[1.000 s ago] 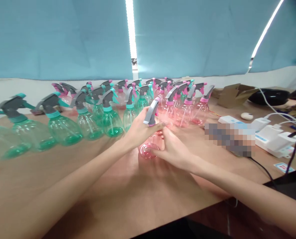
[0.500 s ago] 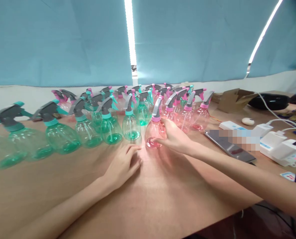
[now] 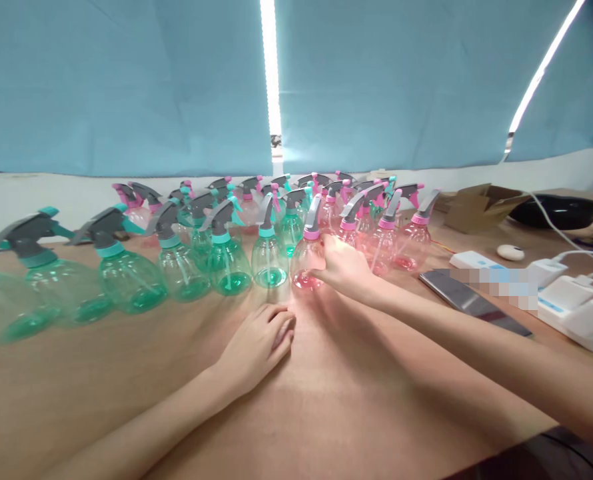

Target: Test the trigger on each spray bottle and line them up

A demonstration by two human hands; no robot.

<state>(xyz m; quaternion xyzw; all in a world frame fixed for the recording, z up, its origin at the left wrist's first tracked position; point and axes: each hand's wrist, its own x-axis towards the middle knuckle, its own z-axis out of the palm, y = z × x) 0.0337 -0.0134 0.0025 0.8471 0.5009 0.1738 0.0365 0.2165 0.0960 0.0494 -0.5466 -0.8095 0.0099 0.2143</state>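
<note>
My right hand (image 3: 345,268) grips a clear pink spray bottle (image 3: 305,261) from its right side. The thumb lies low on the body, and the other fingers are partly hidden behind it. This bottle has a pink collar and a grey trigger head and stands upright at the front. Just left of it is a green spray bottle (image 3: 270,261) with a teal collar. My left hand (image 3: 256,343) rests on the table in front of the bottles, loosely curled with thumb and fingers apart, holding nothing. More pink bottles (image 3: 380,248) stand right of my right hand.
Several green bottles (image 3: 131,280) form a front row to the left, with mixed bottles behind. On the right lie a phone (image 3: 471,303), a white power strip (image 3: 469,260) with plugged-in chargers, a small white object (image 3: 510,253), a cardboard box (image 3: 481,208) and a black object (image 3: 556,211).
The pink bottle in my right hand has moved slightly back, closer beside the green bottle. My left hand's fingers have curled a little more. The view has shifted slightly left.
</note>
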